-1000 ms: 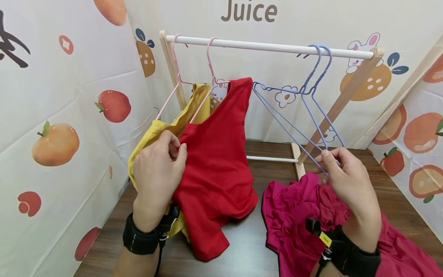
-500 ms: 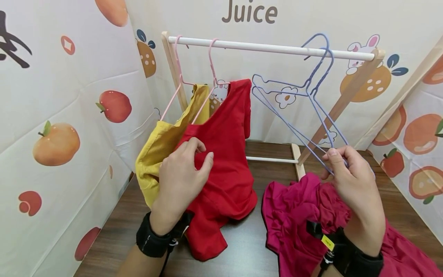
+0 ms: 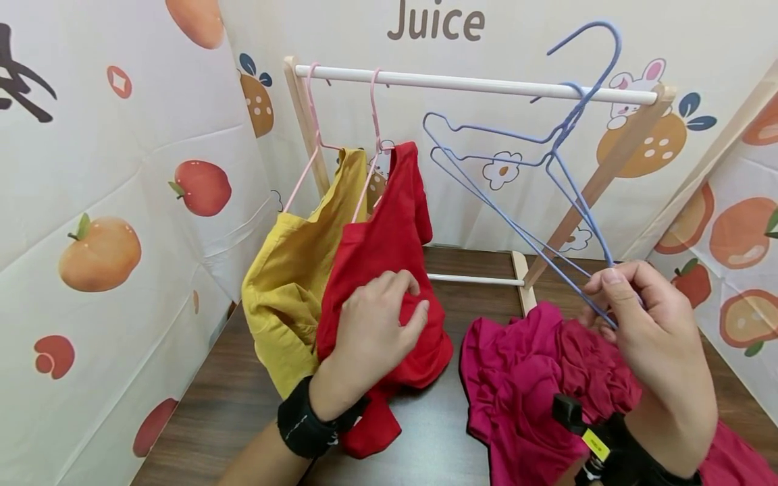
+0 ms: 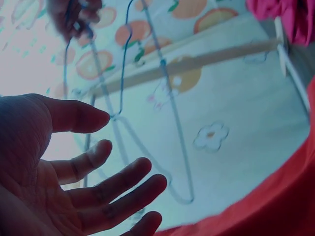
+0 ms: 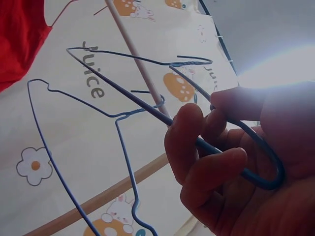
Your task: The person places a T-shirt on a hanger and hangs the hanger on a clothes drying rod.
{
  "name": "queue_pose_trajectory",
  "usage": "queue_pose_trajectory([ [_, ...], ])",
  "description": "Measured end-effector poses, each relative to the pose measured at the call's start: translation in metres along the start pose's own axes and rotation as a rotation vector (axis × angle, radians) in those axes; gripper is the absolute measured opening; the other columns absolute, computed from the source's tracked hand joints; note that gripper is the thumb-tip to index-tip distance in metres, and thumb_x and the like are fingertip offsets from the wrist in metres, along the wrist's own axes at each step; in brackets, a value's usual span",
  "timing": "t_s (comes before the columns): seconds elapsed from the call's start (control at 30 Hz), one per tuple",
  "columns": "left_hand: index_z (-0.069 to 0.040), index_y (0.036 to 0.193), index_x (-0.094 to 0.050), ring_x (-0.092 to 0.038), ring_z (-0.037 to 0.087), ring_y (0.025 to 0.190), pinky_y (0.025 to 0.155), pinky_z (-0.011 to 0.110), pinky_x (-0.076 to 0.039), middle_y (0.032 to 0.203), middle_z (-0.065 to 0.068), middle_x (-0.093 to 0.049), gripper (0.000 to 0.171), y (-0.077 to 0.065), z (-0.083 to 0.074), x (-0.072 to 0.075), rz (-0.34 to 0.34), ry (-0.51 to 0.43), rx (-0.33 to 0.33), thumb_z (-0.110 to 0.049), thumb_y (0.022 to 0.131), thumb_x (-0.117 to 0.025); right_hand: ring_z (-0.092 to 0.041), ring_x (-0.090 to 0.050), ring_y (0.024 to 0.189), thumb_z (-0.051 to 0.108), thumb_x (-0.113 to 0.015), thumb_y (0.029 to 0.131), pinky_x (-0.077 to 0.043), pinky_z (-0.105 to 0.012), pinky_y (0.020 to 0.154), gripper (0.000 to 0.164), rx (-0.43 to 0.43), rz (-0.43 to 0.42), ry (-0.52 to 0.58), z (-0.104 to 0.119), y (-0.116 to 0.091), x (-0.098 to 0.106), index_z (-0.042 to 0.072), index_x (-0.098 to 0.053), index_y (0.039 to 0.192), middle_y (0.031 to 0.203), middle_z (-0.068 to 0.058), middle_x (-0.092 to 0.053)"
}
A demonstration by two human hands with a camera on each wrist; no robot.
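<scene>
Head view: the person's right hand (image 3: 659,331) grips the lower corner of a blue wire hanger (image 3: 608,74), which is off the rack, its hook standing above the white rail (image 3: 462,83). The right wrist view shows the fingers curled round that bent corner. A second blue wire hanger (image 3: 510,160) hangs by its hook near the right end of the rail, the two overlapping as seen from the head. The left hand (image 3: 377,327), well apart from the right, holds nothing; its fingers are spread and slightly bent in front of the red top (image 3: 383,256), and whether they brush the cloth I cannot tell. That red top hangs from a pink hanger (image 3: 374,108), just beside a yellow garment (image 3: 286,270) on another pink hanger (image 3: 313,101) at the left end. Below the right hand, a magenta garment (image 3: 516,371) lies crumpled on the dark wood-grain tabletop (image 3: 237,391). The rack's right wooden post (image 3: 620,158) leans before a fruit-printed backdrop (image 3: 358,40) lettered "Juice", and each wrist wears a black strap (image 3: 310,418)
</scene>
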State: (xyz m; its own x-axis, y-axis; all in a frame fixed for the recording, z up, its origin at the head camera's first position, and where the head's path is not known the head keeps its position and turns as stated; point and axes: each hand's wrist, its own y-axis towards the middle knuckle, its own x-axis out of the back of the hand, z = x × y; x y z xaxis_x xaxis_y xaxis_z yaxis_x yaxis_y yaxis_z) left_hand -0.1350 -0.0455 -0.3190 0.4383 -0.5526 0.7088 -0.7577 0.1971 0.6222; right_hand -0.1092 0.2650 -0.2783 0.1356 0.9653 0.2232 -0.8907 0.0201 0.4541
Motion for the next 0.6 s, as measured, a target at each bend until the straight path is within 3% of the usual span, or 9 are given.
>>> queue_pose_trajectory([
  [0.1, -0.017, 0.093, -0.065, -0.059, 0.011, 0.068, 0.06, 0.028, -0.047, 0.085, -0.005, -0.066, 0.015, -0.004, -0.008, -0.012, 0.047, -0.022, -0.036, -0.027, 0.089, -0.075, -0.015, -0.058, 0.054, 0.01, -0.051, 0.106, -0.035, -0.032, 0.044, 0.018, 0.007, 0.0, 0.094, 0.002, -0.003, 0.003, -0.002, -0.06, 0.097, 0.066, -0.006, -0.064],
  [0.37, -0.018, 0.092, -0.065, -0.047, 0.004, 0.062, 0.058, 0.019, -0.035, 0.073, -0.009, -0.056, 0.011, -0.013, -0.032, -0.045, 0.179, -0.102, -0.144, -0.026, 0.09, -0.073, -0.015, -0.06, 0.058, 0.01, -0.05, 0.106, -0.033, -0.032, 0.046, 0.019, 0.035, -0.01, 0.15, 0.003, -0.006, 0.006, -0.004, -0.059, 0.098, 0.069, -0.006, -0.064],
  [0.47, -0.02, 0.09, -0.062, -0.043, 0.002, 0.06, 0.056, 0.016, -0.031, 0.071, -0.011, -0.051, 0.012, -0.017, -0.039, -0.055, 0.213, -0.115, -0.18, -0.025, 0.089, -0.073, -0.015, -0.059, 0.057, 0.009, -0.05, 0.106, -0.033, -0.032, 0.046, 0.019, 0.037, -0.007, 0.134, 0.004, -0.007, 0.005, -0.004, -0.059, 0.097, 0.068, -0.006, -0.064],
  [0.6, -0.02, 0.091, -0.062, -0.041, 0.0, 0.057, 0.054, 0.013, -0.031, 0.072, -0.01, -0.055, 0.012, -0.018, -0.043, -0.07, 0.28, -0.146, -0.19, -0.025, 0.089, -0.072, -0.014, -0.058, 0.056, 0.008, -0.05, 0.106, -0.034, -0.031, 0.045, 0.018, 0.04, -0.008, 0.062, 0.007, -0.006, 0.002, -0.002, -0.059, 0.095, 0.07, -0.004, -0.064],
])
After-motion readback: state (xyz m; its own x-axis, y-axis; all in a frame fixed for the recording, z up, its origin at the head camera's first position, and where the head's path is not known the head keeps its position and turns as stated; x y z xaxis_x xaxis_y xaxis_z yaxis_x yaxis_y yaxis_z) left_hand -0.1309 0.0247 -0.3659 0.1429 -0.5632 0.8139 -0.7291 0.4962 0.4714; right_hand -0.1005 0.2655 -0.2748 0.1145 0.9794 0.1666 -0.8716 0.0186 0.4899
